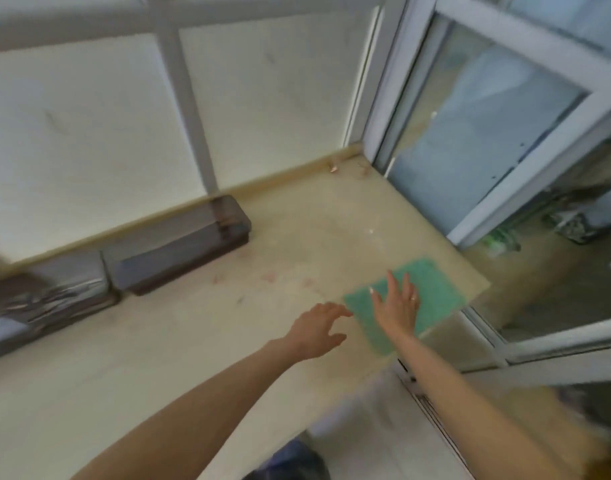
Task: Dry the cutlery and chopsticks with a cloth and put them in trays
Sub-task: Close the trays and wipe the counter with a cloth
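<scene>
Green cloth [435, 289] flat at right edge of table [193, 358]. Right hand [397, 308] laid on cloth, fingers straight and spread. Left hand [317, 329] over table, just left of cloth, fingers loosely splayed, empty. Dark tray [179, 251] at table's far edge; second tray [75, 315] alongside, with cutlery [51, 299].

The cloth [432, 292] lies at the table's [193, 341] right edge, the trays [179, 247] far left along its back.

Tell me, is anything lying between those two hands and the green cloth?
Nothing visible does. The right hand is spread over the green cloth, and the left hand reaches toward its left edge across bare table.
</scene>
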